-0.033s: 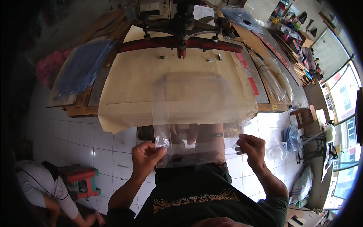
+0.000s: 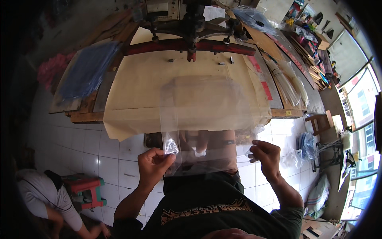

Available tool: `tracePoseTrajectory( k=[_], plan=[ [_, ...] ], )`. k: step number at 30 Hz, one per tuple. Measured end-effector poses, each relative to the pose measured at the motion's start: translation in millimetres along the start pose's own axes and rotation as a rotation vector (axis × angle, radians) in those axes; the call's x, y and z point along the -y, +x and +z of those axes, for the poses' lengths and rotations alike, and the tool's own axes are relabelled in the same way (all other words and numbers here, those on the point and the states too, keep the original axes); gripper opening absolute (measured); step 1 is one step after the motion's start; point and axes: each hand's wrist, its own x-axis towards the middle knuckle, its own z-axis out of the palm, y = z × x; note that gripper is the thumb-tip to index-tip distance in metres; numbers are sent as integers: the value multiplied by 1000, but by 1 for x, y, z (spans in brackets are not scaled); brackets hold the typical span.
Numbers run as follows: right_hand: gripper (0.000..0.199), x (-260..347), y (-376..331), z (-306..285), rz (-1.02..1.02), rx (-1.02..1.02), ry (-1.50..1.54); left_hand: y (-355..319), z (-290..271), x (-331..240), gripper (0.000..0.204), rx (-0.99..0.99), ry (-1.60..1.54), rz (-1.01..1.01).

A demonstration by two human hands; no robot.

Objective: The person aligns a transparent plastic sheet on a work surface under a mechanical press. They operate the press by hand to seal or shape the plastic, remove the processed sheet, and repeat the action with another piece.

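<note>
A clear plastic sheet [image 2: 207,107] spans the space between my hands, its far part over the brown paper [image 2: 135,87] on the worktable and its near part hanging before my body. My left hand [image 2: 153,163] pinches its near left corner between thumb and fingers, where the film folds and shines. At the right edge my right hand [image 2: 266,157] is closed with fingers curled on the film. Beyond the sheet stands a machine with a red crossbar [image 2: 159,47], raised above the paper. Small dark metal pieces [image 2: 221,63] lie under the bar.
Stacked blue plastic sheets [image 2: 85,71] lie on the table's left side, bundles of clear strips [image 2: 284,81] on its right. A red and green stool [image 2: 87,191] stands at lower left beside a crouching person [image 2: 43,195]. A wooden chair [image 2: 320,121] is at right.
Both hands stay almost still on the sheet, with only a slight shift. The glare on the film near my left hand looks a little brighter.
</note>
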Motion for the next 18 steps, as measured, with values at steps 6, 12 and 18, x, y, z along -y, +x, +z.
tracePoseTrajectory(
  k=[6, 12, 18],
  plan=[
    [33, 20, 12, 10, -47, -16, 7, 23, -7, -16, 12, 30, -31, 118],
    [33, 26, 36, 20, -61, -7, 42, 50, -16, -17, 11, 35, -38, 118],
    [31, 25, 57, 24, -57, 4, 68, 72, -13, -23, 12, 26, -33, 108]
  ],
)
